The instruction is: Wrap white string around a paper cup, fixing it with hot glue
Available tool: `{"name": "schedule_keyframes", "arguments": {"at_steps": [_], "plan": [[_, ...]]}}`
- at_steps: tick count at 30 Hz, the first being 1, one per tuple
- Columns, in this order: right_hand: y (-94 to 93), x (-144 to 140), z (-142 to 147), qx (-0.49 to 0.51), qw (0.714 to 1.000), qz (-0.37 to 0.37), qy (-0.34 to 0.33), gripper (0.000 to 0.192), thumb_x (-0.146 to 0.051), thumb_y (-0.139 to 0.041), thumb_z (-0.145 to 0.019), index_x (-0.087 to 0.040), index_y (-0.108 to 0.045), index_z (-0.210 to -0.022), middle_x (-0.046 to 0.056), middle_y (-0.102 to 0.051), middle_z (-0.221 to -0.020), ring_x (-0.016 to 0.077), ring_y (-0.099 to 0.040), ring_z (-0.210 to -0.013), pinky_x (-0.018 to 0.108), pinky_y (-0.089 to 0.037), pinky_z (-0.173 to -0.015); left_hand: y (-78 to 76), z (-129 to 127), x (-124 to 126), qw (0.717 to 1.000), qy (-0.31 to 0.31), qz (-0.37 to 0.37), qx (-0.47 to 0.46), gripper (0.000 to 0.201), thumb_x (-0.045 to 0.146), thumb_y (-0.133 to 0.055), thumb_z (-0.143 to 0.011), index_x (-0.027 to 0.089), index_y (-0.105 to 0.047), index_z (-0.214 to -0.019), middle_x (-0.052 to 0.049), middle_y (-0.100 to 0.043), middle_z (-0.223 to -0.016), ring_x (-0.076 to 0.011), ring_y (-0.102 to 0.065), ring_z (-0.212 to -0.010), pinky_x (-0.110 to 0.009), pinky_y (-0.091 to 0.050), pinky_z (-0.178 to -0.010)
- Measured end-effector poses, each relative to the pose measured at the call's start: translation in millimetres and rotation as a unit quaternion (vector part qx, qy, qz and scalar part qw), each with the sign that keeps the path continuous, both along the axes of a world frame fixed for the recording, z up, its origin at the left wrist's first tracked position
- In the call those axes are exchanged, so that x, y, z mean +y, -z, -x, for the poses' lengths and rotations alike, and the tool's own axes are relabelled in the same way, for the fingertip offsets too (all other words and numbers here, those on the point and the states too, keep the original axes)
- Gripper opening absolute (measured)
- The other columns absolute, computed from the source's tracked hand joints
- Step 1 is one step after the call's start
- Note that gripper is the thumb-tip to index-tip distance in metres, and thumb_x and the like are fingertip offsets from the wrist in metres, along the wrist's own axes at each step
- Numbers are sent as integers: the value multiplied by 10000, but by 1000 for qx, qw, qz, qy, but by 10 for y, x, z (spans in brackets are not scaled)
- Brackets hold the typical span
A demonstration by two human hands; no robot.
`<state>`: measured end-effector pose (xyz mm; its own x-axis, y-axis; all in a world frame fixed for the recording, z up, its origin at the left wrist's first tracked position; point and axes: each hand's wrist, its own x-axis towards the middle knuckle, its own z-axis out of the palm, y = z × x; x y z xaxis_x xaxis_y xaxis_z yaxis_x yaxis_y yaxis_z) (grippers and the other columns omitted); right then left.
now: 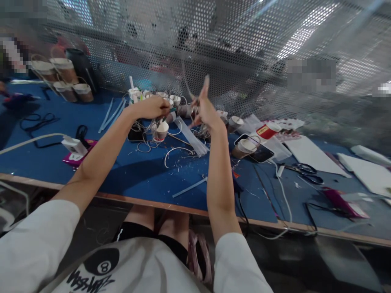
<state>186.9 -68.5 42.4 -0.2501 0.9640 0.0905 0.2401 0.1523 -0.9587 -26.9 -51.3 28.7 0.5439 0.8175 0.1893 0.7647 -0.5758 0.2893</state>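
Over the far middle of the blue desk, both arms reach out from white sleeves. The left hand is curled shut, and a small dark green tool pokes out of its grip toward the right. The right hand is raised just beside it, with one finger pointing up and the other fingers pinched together. A thin wire seems to rise from that pinch, but it is too blurry to be sure. The two hands are close, yet they do not touch.

Right under the left hand stands a small paper cup, with loops of white wire lying around it on the desk. More little cups crowd together behind the hands. A bunch of clear sticks lies slanted between the hands and the near edge.

To the right sits a cup on a phone, then a red cup, black scissors and white sheets. To the left lie a white plug block with its cord and, far back, brown cups with handles. A metal screen full of holes stands behind everything.
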Motion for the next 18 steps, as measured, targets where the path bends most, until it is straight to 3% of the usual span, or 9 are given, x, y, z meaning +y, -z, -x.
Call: {"name": "schedule_keyframes", "arguments": {"at_steps": [1, 3, 6, 9, 12, 13, 15, 17, 18], "plan": [[11, 1, -9, -83, 996, 41, 5, 558, -704, -289, -976, -218, -486, -786, -60, -463, -553, 74, -384, -292, 218, -450, -332, 0, 5, 12, 1000, 1, -11, 9, 199, 218, -452, -839, 150, -578, -701, 7, -559, -630, -101, -501, -610, -223, -366, -655], [17, -14, -31, -182, 968, 140, -99, 665, -785, -244, -928, -207, -500, -719, -66, -389, -452, 62, -296, -270, 199, -395, -305, 2, 25, 38, 1000, 10, -18, 11, 212, 238, -451, -845, 146, -582, -707, 10, -562, -631, -101, -507, -631, -218, -369, -671], [-10, -34, -37, -46, 961, 130, -238, 843, -764, 153, -871, -218, -459, -676, -58, -347, -435, 70, -247, -268, 222, -414, -321, 15, 59, 62, 1000, 23, 4, -16, 248, 286, -437, -871, 143, -589, -739, 2, -591, -656, -105, -520, -647, -223, -384, -680], [-15, -5, -17, 82, 989, 4, -120, 775, -670, 153, -937, -227, -465, -785, -47, -413, -535, 91, -410, -335, 240, -508, -433, 6, 65, 50, 999, 23, 16, -23, 252, 279, -423, -871, 145, -590, -738, -2, -591, -649, -106, -518, -634, -229, -383, -669], [6, 10, -12, -73, 996, 28, -31, 613, -704, -170, -986, -215, -512, -848, -46, -431, -561, 78, -404, -351, 198, -442, -393, -35, 41, 11, 1000, 3, 3, 9, 233, 242, -439, -847, 142, -595, -705, 0, -588, -644, -118, -533, -678, -235, -371, -690], [2, -4, -14, -135, 987, 62, -55, 628, -726, -205, -972, -204, -520, -822, -49, -419, -542, 64, -341, -329, 189, -397, -360, -48, 32, -2, 1000, -4, 1, 13, 235, 243, -443, -853, 142, -600, -710, 1, -591, -649, -121, -533, -692, -239, -368, -696], [-34, -57, -15, -177, 966, 113, -150, 767, -750, -12, -938, -194, -505, -750, -42, -410, -514, 52, -245, -304, 188, -325, -315, -59, 17, -23, 1000, -17, 3, 10, 244, 253, -449, -873, 148, -598, -712, 3, -585, -639, -117, -503, -685, -245, -356, -680], [-91, -114, -8, -102, 969, 85, -208, 893, -645, 256, -889, -192, -507, -783, -17, -472, -576, 60, -331, -323, 191, -394, -367, -56, 8, -35, 1000, -25, 11, -2, 234, 221, -435, -873, 157, -583, -703, 9, -568, -617, -106, -471, -653, -244, -348, -653], [-114, -133, -3, -48, 978, 48, -195, 930, -584, 329, -871, -195, -515, -843, -6, -515, -641, 65, -424, -366, 195, -456, -432, -54, 6, -40, 1000, -23, 16, -8, 227, 203, -429, -866, 159, -576, -699, 12, -560, -610, -101, -466, -637, -241, -348, -643]]}}
